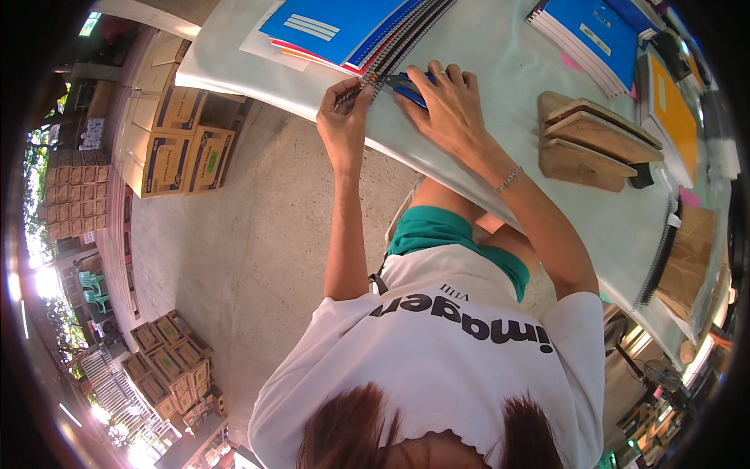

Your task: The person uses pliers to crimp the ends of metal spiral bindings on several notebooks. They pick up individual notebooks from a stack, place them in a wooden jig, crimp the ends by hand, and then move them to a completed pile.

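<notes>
A stack of blue-covered spiral notebooks [332, 31] lies at the far left of the table, with red and orange sheets showing below the top cover. Dark spiral coils [406, 39] run along its right side. At the near end of the coils, my left hand [344, 117] is closed, its fingertips pinching the coil end. My right hand [453, 109] wraps round blue-handled pliers [412, 95], whose jaws point left and meet the coil end close to my left fingertips. Fingers partly cover the exact contact between jaws and wire.
More blue notebooks [590, 43] are stacked at the far right. Nearer stand a slotted wooden holder [586, 141], an orange notebook [672, 117] and loose black coils [662, 250]. The white table's [500, 211] edge curves before me. Cardboard boxes [168, 160] stand on the floor to the left.
</notes>
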`<action>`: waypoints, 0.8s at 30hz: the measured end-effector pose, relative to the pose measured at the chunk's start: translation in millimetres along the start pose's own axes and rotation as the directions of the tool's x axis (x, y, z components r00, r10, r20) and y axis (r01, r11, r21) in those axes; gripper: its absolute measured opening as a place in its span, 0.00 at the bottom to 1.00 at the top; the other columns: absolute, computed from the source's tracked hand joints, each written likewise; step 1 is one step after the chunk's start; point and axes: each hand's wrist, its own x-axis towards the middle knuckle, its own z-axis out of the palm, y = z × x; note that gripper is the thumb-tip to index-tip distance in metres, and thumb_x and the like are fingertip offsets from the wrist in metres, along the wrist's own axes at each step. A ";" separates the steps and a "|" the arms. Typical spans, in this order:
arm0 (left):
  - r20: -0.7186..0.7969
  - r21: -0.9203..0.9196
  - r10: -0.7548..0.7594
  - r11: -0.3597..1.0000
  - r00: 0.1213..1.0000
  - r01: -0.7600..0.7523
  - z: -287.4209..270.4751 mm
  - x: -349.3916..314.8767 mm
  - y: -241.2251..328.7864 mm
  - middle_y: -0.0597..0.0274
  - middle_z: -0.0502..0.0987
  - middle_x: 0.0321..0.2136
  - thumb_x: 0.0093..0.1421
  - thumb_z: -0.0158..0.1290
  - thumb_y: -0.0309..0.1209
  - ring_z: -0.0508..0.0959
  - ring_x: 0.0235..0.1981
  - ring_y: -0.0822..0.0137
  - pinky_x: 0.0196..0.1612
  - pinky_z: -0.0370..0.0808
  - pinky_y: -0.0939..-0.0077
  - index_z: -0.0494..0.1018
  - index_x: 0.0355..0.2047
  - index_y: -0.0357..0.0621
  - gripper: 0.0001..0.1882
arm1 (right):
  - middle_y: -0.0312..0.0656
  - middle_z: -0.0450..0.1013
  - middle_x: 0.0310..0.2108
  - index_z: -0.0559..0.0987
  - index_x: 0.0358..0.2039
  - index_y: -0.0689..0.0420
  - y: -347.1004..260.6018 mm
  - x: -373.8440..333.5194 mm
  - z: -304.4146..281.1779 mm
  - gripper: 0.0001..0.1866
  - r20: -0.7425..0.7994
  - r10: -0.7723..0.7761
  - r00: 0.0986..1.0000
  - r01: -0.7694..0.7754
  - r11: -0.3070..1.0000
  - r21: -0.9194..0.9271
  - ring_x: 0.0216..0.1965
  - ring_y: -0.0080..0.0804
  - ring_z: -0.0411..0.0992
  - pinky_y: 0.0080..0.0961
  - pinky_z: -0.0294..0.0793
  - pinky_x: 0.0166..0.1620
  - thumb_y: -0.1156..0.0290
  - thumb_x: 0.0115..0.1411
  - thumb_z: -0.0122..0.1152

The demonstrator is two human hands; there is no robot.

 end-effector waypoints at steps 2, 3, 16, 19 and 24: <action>0.006 0.041 -0.010 0.999 1.000 0.010 -0.6 -0.3 2.7 0.52 0.81 0.35 0.57 0.61 0.30 0.80 0.36 0.70 0.40 0.77 0.78 0.75 0.42 0.30 0.16 | 0.43 0.72 0.38 0.75 0.44 0.51 -1.7 1.4 0.8 0.19 0.021 0.008 1.000 -0.008 1.000 0.003 0.37 0.40 0.70 0.42 0.66 0.39 0.54 0.58 0.62; 0.007 0.035 -0.023 0.999 1.000 0.022 -0.8 -0.6 3.5 0.52 0.81 0.35 0.57 0.61 0.30 0.80 0.36 0.70 0.40 0.77 0.78 0.76 0.42 0.30 0.16 | 0.43 0.72 0.38 0.75 0.44 0.51 -2.6 2.1 1.5 0.19 0.017 0.003 1.000 -0.003 1.000 0.003 0.37 0.40 0.70 0.42 0.66 0.39 0.54 0.58 0.62; -0.015 0.094 -0.023 0.995 1.000 0.025 -0.9 -2.7 6.7 0.52 0.81 0.33 0.57 0.62 0.33 0.80 0.35 0.70 0.38 0.76 0.78 0.77 0.41 0.31 0.17 | 0.42 0.74 0.34 0.75 0.43 0.51 -5.7 2.9 11.6 0.18 -0.021 -0.005 1.000 0.006 1.000 0.029 0.32 0.36 0.71 0.37 0.67 0.34 0.54 0.57 0.63; -0.019 0.082 -0.021 0.996 1.000 0.022 0.5 -2.9 7.6 0.53 0.81 0.33 0.57 0.62 0.34 0.79 0.34 0.70 0.38 0.75 0.78 0.78 0.41 0.32 0.18 | 0.42 0.74 0.31 0.75 0.40 0.52 -3.9 3.5 13.8 0.17 -0.046 -0.023 0.999 0.025 0.999 0.041 0.29 0.35 0.73 0.34 0.69 0.31 0.55 0.57 0.64; -0.014 0.089 -0.024 0.996 1.000 0.025 0.4 -2.8 12.1 0.53 0.81 0.34 0.57 0.61 0.29 0.81 0.35 0.70 0.39 0.77 0.78 0.77 0.40 0.31 0.14 | 0.43 0.73 0.23 0.72 0.38 0.54 -0.5 9.9 14.4 0.16 0.019 -0.053 0.998 0.052 0.998 0.046 0.23 0.42 0.76 0.33 0.74 0.24 0.57 0.58 0.63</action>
